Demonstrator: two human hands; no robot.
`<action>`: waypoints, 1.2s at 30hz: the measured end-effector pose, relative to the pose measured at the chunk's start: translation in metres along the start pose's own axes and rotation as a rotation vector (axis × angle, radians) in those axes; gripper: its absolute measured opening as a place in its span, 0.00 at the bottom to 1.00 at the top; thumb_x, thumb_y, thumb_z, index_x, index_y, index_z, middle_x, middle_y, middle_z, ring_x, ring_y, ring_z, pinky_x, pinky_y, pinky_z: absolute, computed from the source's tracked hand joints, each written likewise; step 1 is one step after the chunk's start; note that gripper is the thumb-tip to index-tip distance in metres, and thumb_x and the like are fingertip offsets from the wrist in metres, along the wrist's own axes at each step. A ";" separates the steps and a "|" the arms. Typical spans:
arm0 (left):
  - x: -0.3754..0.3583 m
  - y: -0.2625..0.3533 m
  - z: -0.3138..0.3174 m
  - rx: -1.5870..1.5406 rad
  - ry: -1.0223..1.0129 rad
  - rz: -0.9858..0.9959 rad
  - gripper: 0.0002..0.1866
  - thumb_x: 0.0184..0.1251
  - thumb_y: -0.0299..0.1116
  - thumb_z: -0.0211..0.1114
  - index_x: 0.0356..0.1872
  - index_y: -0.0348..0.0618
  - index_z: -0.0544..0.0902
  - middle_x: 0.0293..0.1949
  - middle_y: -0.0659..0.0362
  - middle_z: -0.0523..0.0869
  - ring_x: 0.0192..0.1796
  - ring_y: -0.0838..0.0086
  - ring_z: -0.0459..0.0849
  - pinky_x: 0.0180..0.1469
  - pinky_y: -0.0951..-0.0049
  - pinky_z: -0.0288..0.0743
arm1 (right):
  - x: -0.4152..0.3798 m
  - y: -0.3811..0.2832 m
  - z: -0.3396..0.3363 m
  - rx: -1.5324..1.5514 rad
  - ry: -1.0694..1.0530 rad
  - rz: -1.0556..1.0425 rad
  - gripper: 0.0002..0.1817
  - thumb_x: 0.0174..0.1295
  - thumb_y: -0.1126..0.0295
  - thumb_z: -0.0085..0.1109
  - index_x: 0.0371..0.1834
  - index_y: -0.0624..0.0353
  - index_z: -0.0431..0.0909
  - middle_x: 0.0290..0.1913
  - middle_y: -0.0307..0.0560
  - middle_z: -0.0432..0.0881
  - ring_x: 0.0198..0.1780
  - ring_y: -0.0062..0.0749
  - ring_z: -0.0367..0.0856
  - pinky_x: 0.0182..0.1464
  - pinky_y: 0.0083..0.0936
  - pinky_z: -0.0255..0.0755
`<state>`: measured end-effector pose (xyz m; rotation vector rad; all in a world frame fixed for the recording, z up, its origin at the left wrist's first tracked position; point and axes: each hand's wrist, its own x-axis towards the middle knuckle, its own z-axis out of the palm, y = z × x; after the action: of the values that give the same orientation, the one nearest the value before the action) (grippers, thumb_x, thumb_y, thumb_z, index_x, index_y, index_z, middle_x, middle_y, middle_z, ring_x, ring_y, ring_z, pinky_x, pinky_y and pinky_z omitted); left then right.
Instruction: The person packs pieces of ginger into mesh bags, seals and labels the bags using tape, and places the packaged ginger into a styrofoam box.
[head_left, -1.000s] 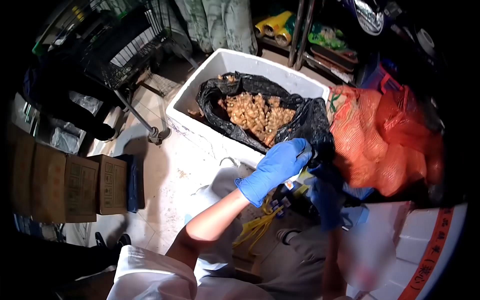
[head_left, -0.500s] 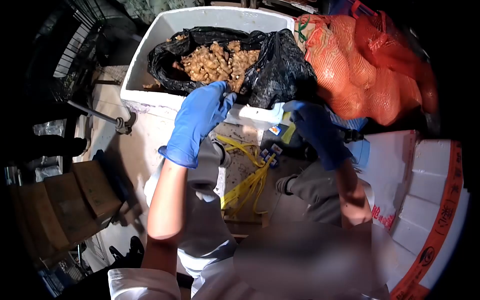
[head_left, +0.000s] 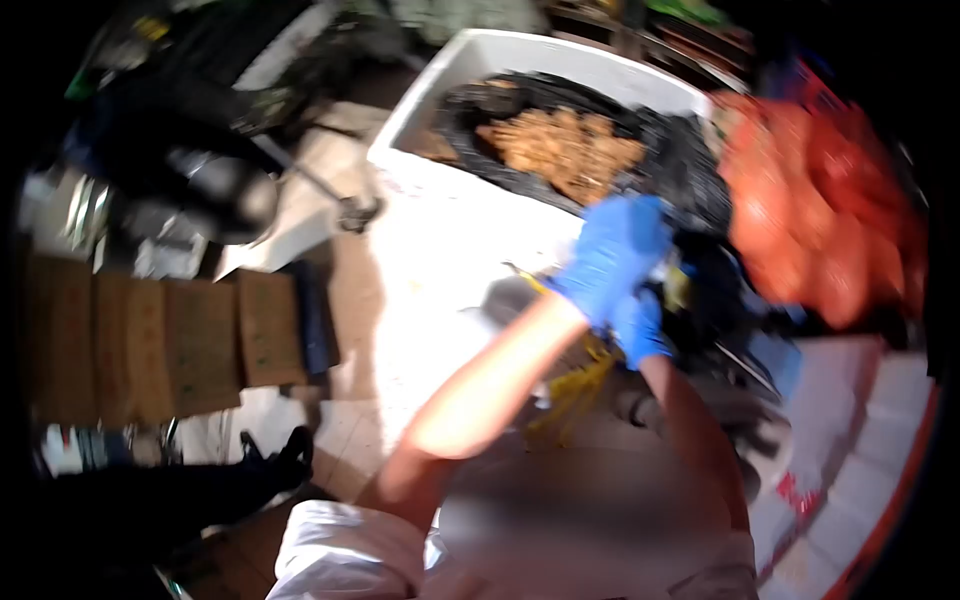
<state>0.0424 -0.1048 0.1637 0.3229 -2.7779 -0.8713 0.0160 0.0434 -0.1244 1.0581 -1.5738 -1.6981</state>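
My left hand [head_left: 622, 248], in a blue glove, is in front of the white foam box [head_left: 480, 205]. My right hand [head_left: 638, 325], gloved in blue too, is just below it, and the two overlap in the view. Motion blur smears the fingers, so whether either hand holds anything does not show. Inside the box, a black plastic bag [head_left: 685, 165] lies spread around a pile of ginger [head_left: 565, 148]. Yellow straps [head_left: 572, 395] lie beneath my hands, partly covered by them.
Orange-red mesh sacks [head_left: 800, 200] bulge at the right of the box. White foam boxes [head_left: 860, 440] line the lower right. Brown cartons [head_left: 205, 335] stand at the left. A person's dark shoe [head_left: 285, 460] shows below them, and a metal rod [head_left: 310, 180] juts toward the foam box.
My hands, apart at the front of the foam box before, have come together. The left has moved away from the ginger. The view has swung left, shifting the scene rightward.
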 end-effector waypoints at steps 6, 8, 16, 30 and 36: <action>-0.015 0.009 0.030 -0.203 0.216 -0.026 0.05 0.38 0.31 0.57 0.16 0.41 0.78 0.18 0.46 0.76 0.26 0.53 0.77 0.28 0.61 0.70 | -0.001 -0.048 -0.033 1.678 -0.150 0.248 0.07 0.52 0.68 0.46 0.29 0.57 0.71 0.24 0.48 0.72 0.25 0.37 0.70 0.28 0.32 0.63; -0.023 0.011 0.030 -0.202 0.151 -0.157 0.06 0.40 0.30 0.55 0.17 0.41 0.78 0.19 0.45 0.76 0.27 0.51 0.76 0.30 0.60 0.70 | -0.005 -0.073 -0.042 1.727 -0.229 0.251 0.06 0.52 0.68 0.46 0.29 0.57 0.71 0.24 0.48 0.72 0.24 0.37 0.70 0.27 0.32 0.63; -0.033 -0.008 0.030 -0.323 0.323 -0.176 0.16 0.33 0.42 0.66 0.15 0.38 0.76 0.16 0.46 0.74 0.22 0.53 0.75 0.25 0.63 0.69 | -0.028 -0.116 -0.045 1.758 -0.382 0.301 0.06 0.52 0.67 0.47 0.27 0.56 0.72 0.22 0.48 0.73 0.23 0.38 0.71 0.25 0.33 0.64; -0.044 -0.020 0.044 -0.547 0.612 0.063 0.03 0.42 0.27 0.53 0.18 0.41 0.74 0.18 0.52 0.73 0.23 0.58 0.73 0.27 0.65 0.66 | -0.078 -0.144 -0.017 1.927 -0.337 0.447 0.07 0.52 0.66 0.48 0.23 0.54 0.73 0.19 0.49 0.74 0.22 0.40 0.73 0.22 0.33 0.64; -0.040 -0.035 0.007 -0.212 0.544 0.351 0.06 0.45 0.34 0.56 0.19 0.43 0.76 0.20 0.53 0.76 0.27 0.60 0.76 0.29 0.65 0.69 | -0.079 -0.146 -0.003 1.899 -0.253 0.592 0.07 0.51 0.65 0.48 0.21 0.54 0.73 0.18 0.49 0.74 0.21 0.40 0.74 0.20 0.33 0.65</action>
<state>0.0834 -0.1181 0.1320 0.0228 -2.1332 -0.8276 0.0730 0.1271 -0.2556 0.7635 -3.1347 0.5227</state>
